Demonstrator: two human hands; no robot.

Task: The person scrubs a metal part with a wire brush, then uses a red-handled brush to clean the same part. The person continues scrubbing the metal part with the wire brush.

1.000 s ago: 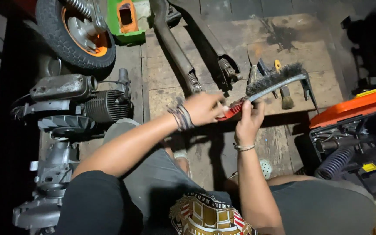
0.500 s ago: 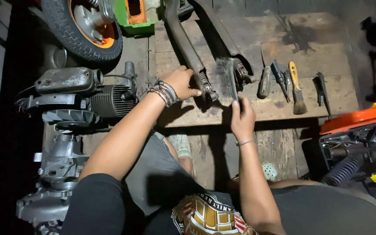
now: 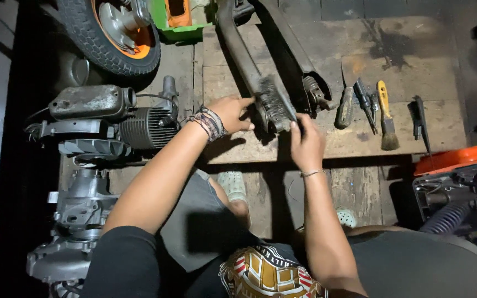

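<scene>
1. The step in hand seems to be brushing the dark metal arm (image 3: pixel 249 60) at the upper centre of the frame.
2. The left hand (image 3: pixel 232 113) steadies the arm's end, fingers curled on it.
3. The right hand (image 3: pixel 305 144) holds the wire brush (image 3: pixel 277 105), fingers closed around its lower end, bristles against the arm.
4. The next stroke probably calls for firm pressure.

Dim light; worn wood plank floor (image 3: pixel 415 60) w/ dark stains, shadows at edges.
</scene>
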